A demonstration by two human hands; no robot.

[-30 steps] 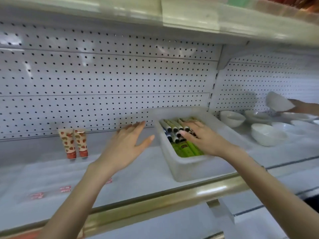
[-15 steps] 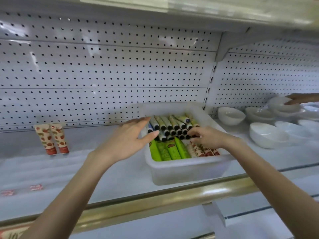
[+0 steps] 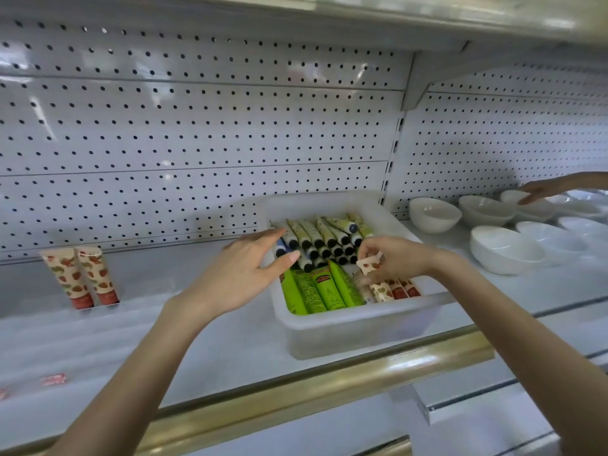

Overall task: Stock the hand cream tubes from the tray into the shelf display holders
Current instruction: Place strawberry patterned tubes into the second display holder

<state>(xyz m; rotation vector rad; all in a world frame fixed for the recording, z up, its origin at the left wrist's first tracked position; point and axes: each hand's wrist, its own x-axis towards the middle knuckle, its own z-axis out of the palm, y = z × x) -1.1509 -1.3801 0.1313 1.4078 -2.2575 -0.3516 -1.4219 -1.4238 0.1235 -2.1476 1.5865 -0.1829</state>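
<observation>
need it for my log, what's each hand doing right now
Left hand: open, fingers reaching over the left rim of the tray, holding nothing.
Right hand: pinching a strawberry-print tube in the tray.

Picking from the tray [image 3: 362,327]
Right hand [image 3: 398,258] pinches a strawberry-print tube [image 3: 370,265]; left hand [image 3: 240,278], fingers relaxed, over the left edge

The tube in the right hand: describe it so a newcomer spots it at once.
Find the translucent tray on the white shelf. Near its front right, the right hand pinches a cream tube with red print. Unlike the matching tubes lying below, its flat end is raised.
</observation>
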